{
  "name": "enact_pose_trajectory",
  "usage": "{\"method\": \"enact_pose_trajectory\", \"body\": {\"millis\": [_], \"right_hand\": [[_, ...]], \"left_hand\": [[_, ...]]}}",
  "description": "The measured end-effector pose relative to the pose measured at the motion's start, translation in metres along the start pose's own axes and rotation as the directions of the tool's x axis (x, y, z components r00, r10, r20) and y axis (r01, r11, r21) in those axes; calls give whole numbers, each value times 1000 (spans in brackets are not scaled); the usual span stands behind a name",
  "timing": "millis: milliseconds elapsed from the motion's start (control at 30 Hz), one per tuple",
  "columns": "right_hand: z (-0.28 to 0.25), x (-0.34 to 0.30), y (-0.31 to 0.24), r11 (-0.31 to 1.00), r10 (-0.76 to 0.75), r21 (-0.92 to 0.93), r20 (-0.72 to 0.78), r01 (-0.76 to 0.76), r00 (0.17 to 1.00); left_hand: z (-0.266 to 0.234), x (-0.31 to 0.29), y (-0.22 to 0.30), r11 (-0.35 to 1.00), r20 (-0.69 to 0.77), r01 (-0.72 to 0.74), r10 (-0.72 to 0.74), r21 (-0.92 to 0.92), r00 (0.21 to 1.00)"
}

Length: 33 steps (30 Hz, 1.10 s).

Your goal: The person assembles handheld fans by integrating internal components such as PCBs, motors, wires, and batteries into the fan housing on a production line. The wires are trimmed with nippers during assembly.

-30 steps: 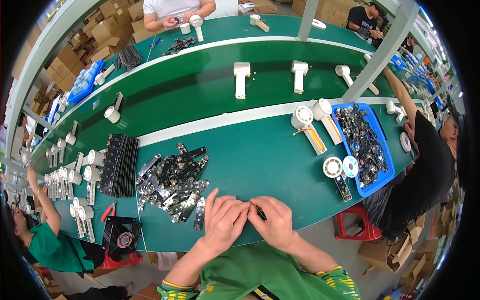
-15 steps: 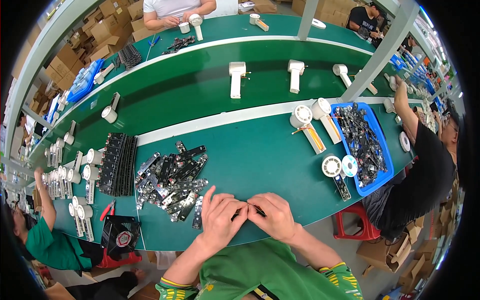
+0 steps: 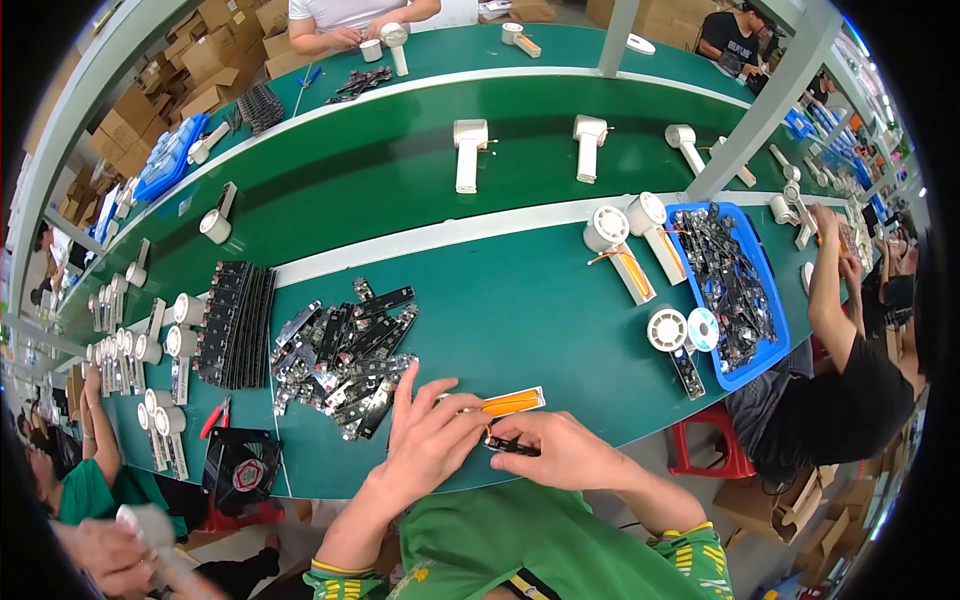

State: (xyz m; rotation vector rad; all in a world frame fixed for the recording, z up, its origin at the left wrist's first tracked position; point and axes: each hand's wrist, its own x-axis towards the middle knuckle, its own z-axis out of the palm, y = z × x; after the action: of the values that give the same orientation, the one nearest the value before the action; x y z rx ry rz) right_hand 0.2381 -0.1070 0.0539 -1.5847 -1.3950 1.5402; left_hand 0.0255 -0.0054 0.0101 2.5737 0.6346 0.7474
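Observation:
My left hand (image 3: 430, 432) is curled over one end of a white handheld-fan handle (image 3: 538, 393), an orange battery (image 3: 510, 404) showing in its open body. Whatever joins that end is hidden beneath my palm. Between the fingers of my right hand (image 3: 562, 452) is a small black circuit board (image 3: 512, 447), just nearer than the handle. A thin orange wire shows between the board and my left fingertips; where its ends go cannot be made out. Left of my hands lies a loose pile of similar circuit boards (image 3: 345, 350).
A blue bin (image 3: 780, 345) of dark boards stands at right, white fans (image 3: 607, 230) beside it. Stacked board panels (image 3: 232, 330), red-handled pliers (image 3: 215, 418) and a black square fan (image 3: 240, 468) sit at left. More fans (image 3: 470, 155) lie on the green belt. Co-workers sit at both sides.
My hands have tilted and parted slightly, bringing the battery handle and the circuit board into sight. A person's blurred hand with a white object has appeared at lower left. The right-hand co-worker's arm has lowered.

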Motion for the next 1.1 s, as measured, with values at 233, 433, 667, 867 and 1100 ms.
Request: {"method": "enact_pose_trajectory", "body": {"millis": [233,433,667,867,1100], "right_hand": [[-1,12,7,932,-299,-265,-183,246,936],[11,23,19,944,-328,-198,-449,265,831],[9,19,16,891,-417,-343,-361,297,834],[10,16,20,900,-395,-346,-384,266,835],[12,13,25,931,-326,-306,-457,198,828]], "left_hand": [[2,-3,-3,995,2,-24,24,97,1000],[16,-12,-8,989,7,-11,10,149,1000],[27,-23,4,996,-201,60,-71,-58,977],[25,-33,2,994,-197,-32,53,108,979],[24,-31,11,932,-92,-26,64,363,994]]}}
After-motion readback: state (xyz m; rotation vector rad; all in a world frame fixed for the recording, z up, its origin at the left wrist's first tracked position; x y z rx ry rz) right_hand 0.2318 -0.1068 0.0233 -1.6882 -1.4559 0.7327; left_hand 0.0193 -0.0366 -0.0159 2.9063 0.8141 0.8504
